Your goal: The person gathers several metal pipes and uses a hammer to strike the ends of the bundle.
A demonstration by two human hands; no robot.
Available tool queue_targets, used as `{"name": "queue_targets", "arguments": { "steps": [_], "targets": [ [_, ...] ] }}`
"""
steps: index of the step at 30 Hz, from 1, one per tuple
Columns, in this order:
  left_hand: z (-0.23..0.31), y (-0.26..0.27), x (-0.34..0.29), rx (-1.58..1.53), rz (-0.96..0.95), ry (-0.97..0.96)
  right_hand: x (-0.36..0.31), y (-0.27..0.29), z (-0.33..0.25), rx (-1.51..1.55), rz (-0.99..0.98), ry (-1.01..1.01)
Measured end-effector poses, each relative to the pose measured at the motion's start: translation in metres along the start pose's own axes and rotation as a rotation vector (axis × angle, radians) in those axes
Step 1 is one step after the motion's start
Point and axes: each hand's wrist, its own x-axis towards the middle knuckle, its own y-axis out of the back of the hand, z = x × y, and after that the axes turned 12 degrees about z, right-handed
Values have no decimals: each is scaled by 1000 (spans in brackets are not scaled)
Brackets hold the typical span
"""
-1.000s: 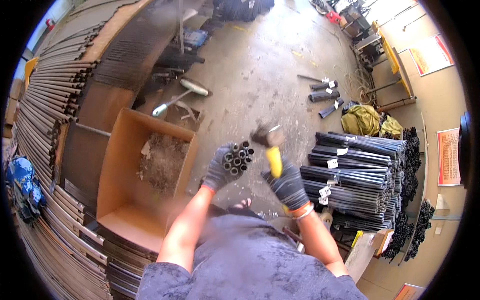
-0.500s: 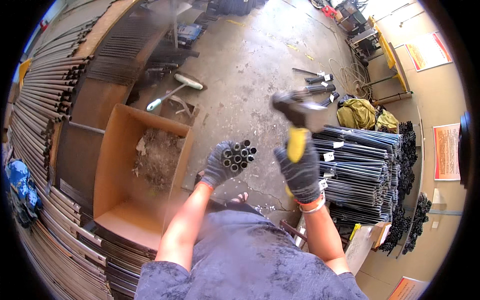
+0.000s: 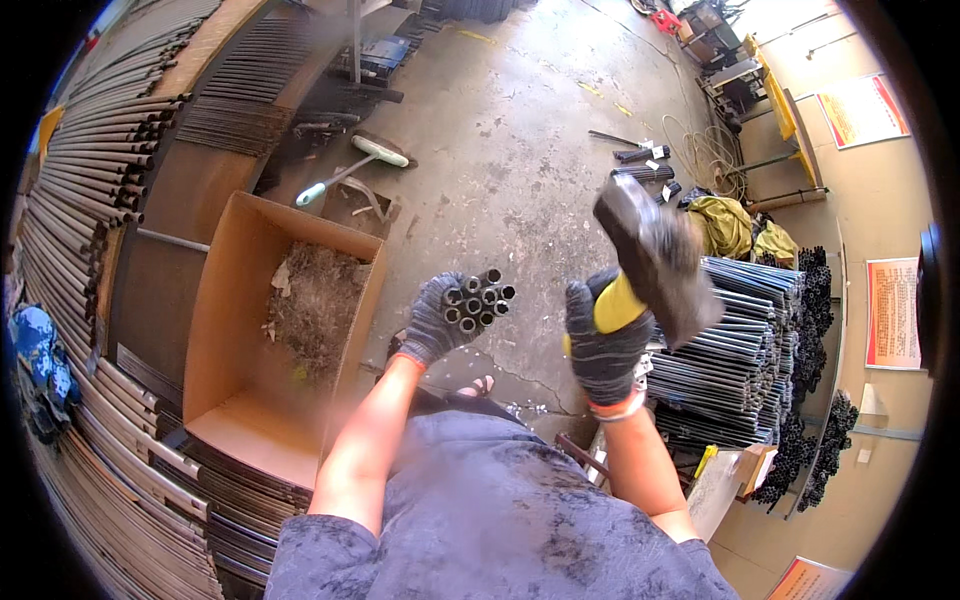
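Observation:
My left hand (image 3: 438, 322), in a dark grey knit glove, is wrapped round a bundle of metal tubes (image 3: 477, 301). Their round open ends face up toward me. To the right, my gloved right hand (image 3: 607, 345) grips a hammer by its yellow handle (image 3: 618, 304). The dark, blocky hammer head (image 3: 662, 262) is raised and slightly smeared by motion. A gap lies between the hammer and the tubes. The lower lengths of the tubes are hidden beneath my left hand.
An open cardboard box (image 3: 215, 330) with fluffy debris stands at my left, beside racks of long tubes (image 3: 90, 190). A brush with a pale handle (image 3: 340, 178) lies beyond it. Bundled dark rods (image 3: 730, 350) are stacked at right; a coiled hose (image 3: 700, 150) lies farther off.
The hammer has swung, its head turning from the upper left over to the right of my right hand. My left hand and the tubes have barely moved.

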Motion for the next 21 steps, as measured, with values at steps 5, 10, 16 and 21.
{"name": "queue_targets", "arguments": {
  "steps": [5, 10, 16, 21],
  "targets": [
    [-10, -21, -14, 176, -191, -53, -49, 2, 81, -573, -499, -91],
    [-15, 0, -21, 222, -199, -6, -4, 1, -1, -219, -246, -223],
    [-9, -6, -13, 210, -354, 5, -56, 7, 63, -637, -337, 172],
    [-9, 0, -25, 159, -311, -15, -28, -2, -3, -357, -308, -82]
  ]
}}
